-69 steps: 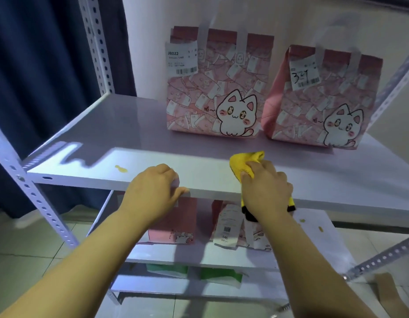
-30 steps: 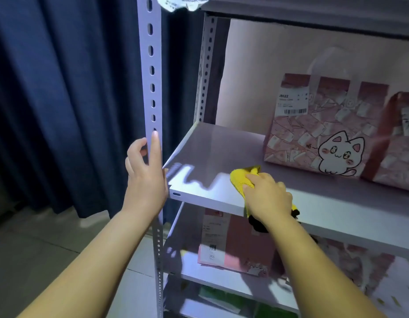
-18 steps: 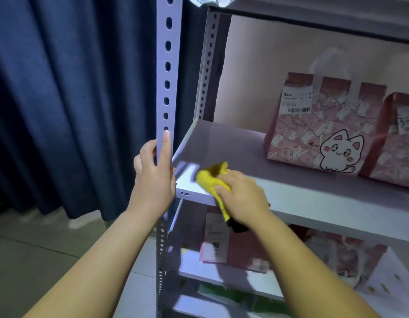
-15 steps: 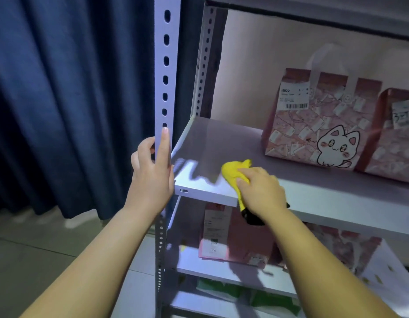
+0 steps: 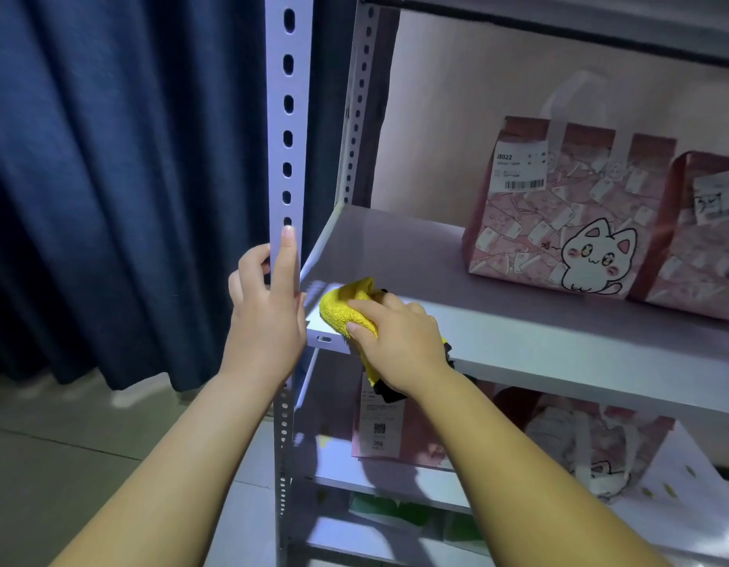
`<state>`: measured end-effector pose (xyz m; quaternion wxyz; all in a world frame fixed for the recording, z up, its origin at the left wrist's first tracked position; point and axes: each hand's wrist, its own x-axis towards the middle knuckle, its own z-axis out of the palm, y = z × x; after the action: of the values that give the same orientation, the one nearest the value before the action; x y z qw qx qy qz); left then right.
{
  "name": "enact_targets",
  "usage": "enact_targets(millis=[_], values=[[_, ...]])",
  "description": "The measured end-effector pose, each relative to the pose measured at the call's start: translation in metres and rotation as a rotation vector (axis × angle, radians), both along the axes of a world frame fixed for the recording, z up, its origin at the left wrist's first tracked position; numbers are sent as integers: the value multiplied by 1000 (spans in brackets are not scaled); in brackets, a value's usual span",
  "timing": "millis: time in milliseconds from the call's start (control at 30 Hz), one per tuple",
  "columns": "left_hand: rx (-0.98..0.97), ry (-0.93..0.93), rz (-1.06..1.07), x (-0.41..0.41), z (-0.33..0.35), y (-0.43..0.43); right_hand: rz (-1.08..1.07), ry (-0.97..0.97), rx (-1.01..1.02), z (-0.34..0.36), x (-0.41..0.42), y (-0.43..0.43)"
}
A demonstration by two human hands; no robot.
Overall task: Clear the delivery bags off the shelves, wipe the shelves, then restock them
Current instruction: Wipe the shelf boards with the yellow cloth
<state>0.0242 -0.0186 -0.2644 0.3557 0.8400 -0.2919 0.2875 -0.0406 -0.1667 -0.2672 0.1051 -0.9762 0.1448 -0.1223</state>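
My view is dim, with a cool bluish-violet cast. A bright patch falls on the front left corner of the shelf (image 5: 518, 345), and glare sheens its top surface. The curtain (image 5: 109, 178) on my left sits deep in shadow, its folds barely separated. The delivery bags (image 5: 559, 223) look soft, their label print only partly legible. Dark shadow fills the tiers below. The upright post (image 5: 288, 116) bows slightly from wide-angle distortion, and the far right edge smears.
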Motion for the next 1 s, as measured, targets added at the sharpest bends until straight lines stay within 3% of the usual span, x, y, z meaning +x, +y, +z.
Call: enact_targets(millis=[200,567,1000], values=[[-58,74,26,-10,4,1,61,-4,50,3,-32,-24],[-15,147,20,-82,-4,-36,-207,-35,79,6,-131,-114],[92,170,-299,-251,2,-193,-362,-315,291,2,-331,-231]])
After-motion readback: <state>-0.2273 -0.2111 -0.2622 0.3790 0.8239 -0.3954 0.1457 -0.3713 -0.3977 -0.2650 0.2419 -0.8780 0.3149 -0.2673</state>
